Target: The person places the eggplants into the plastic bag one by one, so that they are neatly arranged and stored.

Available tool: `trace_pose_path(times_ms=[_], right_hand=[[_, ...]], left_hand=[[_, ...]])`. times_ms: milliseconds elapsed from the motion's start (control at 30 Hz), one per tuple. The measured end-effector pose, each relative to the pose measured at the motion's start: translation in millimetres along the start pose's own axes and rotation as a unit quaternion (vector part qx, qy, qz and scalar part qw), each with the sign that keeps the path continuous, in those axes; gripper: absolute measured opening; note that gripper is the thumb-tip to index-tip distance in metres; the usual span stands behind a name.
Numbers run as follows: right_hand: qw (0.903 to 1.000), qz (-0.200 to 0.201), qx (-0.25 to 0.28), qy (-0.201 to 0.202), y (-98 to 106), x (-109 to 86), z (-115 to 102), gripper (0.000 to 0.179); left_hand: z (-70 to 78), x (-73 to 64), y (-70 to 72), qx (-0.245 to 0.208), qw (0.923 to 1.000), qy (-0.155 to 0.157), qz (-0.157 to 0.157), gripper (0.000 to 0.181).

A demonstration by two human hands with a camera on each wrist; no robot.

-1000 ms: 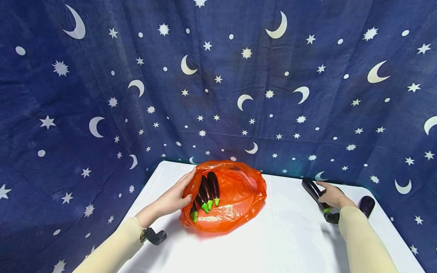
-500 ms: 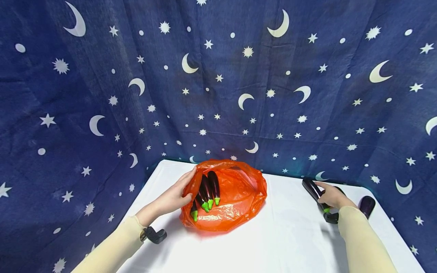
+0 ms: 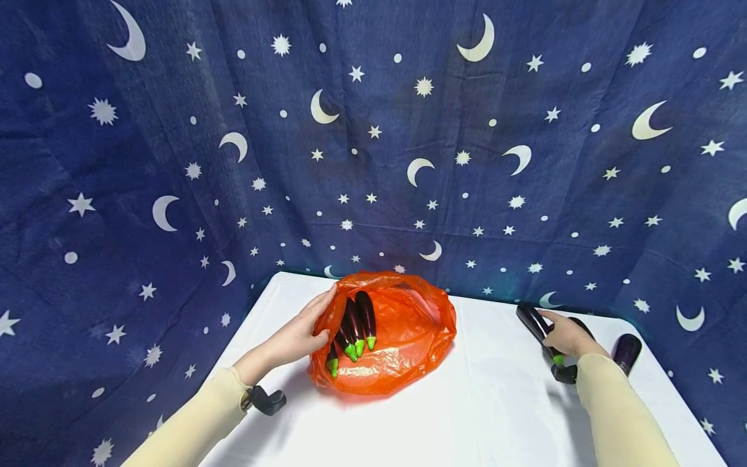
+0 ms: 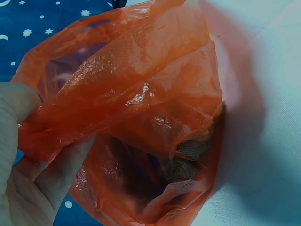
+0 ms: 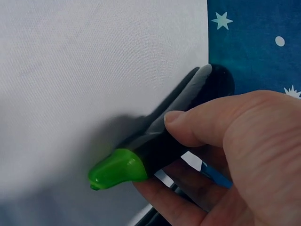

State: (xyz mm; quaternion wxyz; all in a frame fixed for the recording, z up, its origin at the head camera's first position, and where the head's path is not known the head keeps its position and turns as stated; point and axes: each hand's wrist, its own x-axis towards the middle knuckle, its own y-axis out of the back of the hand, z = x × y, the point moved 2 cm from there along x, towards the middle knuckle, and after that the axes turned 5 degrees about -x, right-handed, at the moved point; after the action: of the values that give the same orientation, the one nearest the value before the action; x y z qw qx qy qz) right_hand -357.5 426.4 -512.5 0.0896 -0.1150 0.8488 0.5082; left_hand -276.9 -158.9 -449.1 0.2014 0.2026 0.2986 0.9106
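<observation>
Pinching the bag (image 3: 403,331) at nine o'clock, left hand (image 3: 296,336) seemingly props it open; right hand (image 3: 566,335) grips an eggplant (image 5: 159,148).

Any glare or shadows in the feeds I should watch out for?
Head view: white table very bright, shiny patches inside the orange bag; left wrist view: dimmer, white glints on the bag, its lower interior dark and murky; right wrist view: pale sheen along the eggplant, soft blurred shadow beside it on the table.
</observation>
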Motion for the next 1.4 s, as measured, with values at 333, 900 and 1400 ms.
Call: trace_pose_path(times_ms=[333,900,1400], right_hand=[[0.9988,0.019,0.045,-0.002,-4,-10.0,-6,0.080],[0.9711,-0.016,0.238,0.007,0,-39.8,-25,0.087],[0.9348,-0.055,0.341,0.084,-1,-54.5,-48,0.088]], left_hand=[[0.5,-2.2,0.8,-0.001,1.0000,0.007,0.000,0.095],[5.5,1.2,1.5,0.004,1.0000,-0.004,-0.001,0.094],[4.2,4.9,0.2,0.006,1.0000,-0.003,-0.002,0.094]])
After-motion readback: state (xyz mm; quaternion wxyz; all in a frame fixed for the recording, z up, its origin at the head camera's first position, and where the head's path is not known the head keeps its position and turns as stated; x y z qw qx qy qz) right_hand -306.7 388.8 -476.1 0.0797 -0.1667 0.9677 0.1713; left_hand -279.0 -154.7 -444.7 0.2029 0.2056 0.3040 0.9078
